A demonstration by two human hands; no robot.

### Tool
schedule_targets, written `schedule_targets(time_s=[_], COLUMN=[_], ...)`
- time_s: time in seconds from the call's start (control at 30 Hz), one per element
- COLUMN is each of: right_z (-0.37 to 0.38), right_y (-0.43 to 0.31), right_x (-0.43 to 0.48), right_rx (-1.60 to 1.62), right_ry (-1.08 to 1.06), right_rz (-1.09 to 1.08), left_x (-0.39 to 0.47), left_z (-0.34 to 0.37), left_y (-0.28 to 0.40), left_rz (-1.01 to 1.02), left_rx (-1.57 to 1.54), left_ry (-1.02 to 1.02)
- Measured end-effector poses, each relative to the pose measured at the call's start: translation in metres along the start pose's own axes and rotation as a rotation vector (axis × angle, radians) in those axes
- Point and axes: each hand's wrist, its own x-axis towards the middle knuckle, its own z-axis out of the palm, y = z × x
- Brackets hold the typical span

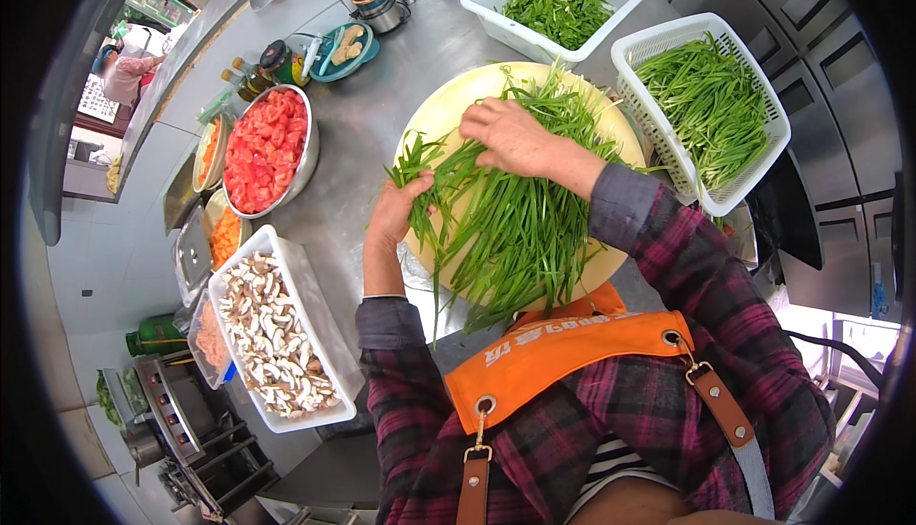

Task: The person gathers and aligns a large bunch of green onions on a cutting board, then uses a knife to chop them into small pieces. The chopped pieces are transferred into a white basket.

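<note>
A heap of long green garlic chives lies across a round yellow cutting board. At the board's left side my left hand grips a bunch of the chives, thumb on top. My right hand rests over the upper part of the heap, fingers bent; whether they hold any stalks is hidden. A white basket with more long chives stands right of the board. Behind the board, a white tub holds cut chives.
On the steel table, to the left, stand a steel bowl of chopped tomatoes, a white tub of sliced mushrooms and diced carrots. Farther back are bottles, a teal dish with ginger and a small steel pot.
</note>
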Motion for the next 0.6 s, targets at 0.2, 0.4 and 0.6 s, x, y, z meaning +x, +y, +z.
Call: schedule_targets(time_s=[0.2, 0.4, 0.6], right_z=[0.028, 0.038, 0.045], right_y=[0.023, 0.047, 0.051], right_x=[0.007, 0.000, -0.004], right_rx=[0.200, 0.629, 0.656], right_ry=[-0.209, -0.126, -0.071], right_rz=[0.083, 0.200, 0.241], left_x=[-0.005, 0.007, 0.004], left_z=[-0.010, -0.021, -0.016], left_y=[0.006, -0.010, 0.003], left_rz=[0.082, 0.206, 0.232], left_rx=[0.252, 0.098, 0.063], left_ry=[-0.107, 0.150, 0.179])
